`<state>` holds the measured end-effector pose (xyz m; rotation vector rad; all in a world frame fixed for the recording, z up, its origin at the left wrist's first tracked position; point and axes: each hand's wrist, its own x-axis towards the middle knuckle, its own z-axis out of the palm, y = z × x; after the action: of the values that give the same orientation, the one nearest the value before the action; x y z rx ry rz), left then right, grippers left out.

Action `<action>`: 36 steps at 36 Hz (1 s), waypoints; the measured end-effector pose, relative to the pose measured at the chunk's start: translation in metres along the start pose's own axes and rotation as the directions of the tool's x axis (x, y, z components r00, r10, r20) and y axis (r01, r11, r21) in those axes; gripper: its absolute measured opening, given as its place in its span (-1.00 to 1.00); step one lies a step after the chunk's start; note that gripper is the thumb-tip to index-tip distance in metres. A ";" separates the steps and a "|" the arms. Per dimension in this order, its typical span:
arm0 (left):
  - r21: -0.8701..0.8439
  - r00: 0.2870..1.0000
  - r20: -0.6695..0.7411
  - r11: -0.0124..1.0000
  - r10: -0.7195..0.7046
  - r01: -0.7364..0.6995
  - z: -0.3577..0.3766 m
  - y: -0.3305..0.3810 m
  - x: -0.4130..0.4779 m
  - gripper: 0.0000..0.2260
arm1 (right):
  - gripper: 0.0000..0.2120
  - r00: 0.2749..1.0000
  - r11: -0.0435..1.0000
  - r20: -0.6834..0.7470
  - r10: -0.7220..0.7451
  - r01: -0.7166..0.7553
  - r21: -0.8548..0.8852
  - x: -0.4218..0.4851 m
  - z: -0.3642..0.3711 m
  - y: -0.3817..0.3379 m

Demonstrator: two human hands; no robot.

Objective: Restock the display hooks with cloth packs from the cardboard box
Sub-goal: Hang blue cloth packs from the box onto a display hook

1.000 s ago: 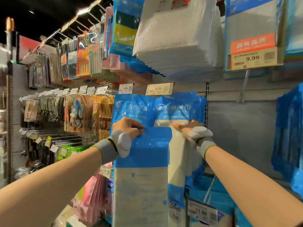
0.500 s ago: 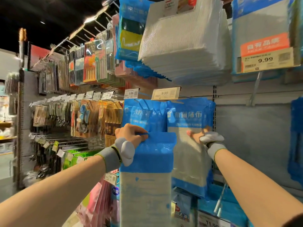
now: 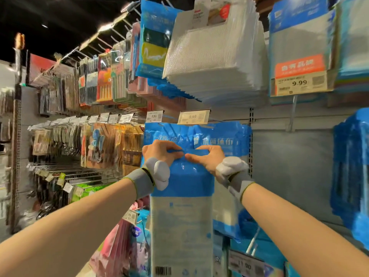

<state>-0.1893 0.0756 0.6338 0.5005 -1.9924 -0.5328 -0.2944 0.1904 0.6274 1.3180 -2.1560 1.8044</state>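
Blue cloth pack (image 3: 180, 186), centre frame: my left hand (image 3: 159, 154) and right hand (image 3: 208, 159), each grip clamped on its top edge; I should level it under the price tag (image 3: 193, 116).

Glossy film, coarse weave
Shiny blue plastic wraps the cloth pack (image 3: 182, 188); the white cloths (image 3: 215, 56) look roughly woven.

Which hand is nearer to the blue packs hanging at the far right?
Right. The right hand pinches the top of the cloth pack, left of those blue packs; the left hand grips the same top, farther left.
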 end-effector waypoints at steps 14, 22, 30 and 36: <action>-0.377 0.969 0.099 0.893 -0.224 0.245 0.017 -0.012 0.018 -0.29 | -0.50 0.976 0.995 -0.195 0.097 -0.096 0.012 0.053 -0.037 -0.027; -0.472 0.965 0.252 0.861 -0.077 0.192 0.030 -0.015 0.016 -0.43 | -0.47 0.974 0.997 -0.212 0.075 -0.074 0.015 0.093 -0.042 -0.026; -0.458 0.959 0.274 0.866 -0.078 0.202 0.035 -0.026 0.020 -0.41 | -0.65 0.978 0.980 -0.204 0.048 -0.086 -0.180 0.105 -0.042 -0.031; -0.330 0.936 0.349 0.930 -0.040 0.163 0.046 -0.033 0.016 -0.50 | -0.61 0.932 0.933 -0.355 0.078 -0.193 -0.303 0.101 -0.046 -0.014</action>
<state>-0.2327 0.0467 0.6068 0.3020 -2.1312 -1.0845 -0.3723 0.1712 0.7056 0.7398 -2.2671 1.4778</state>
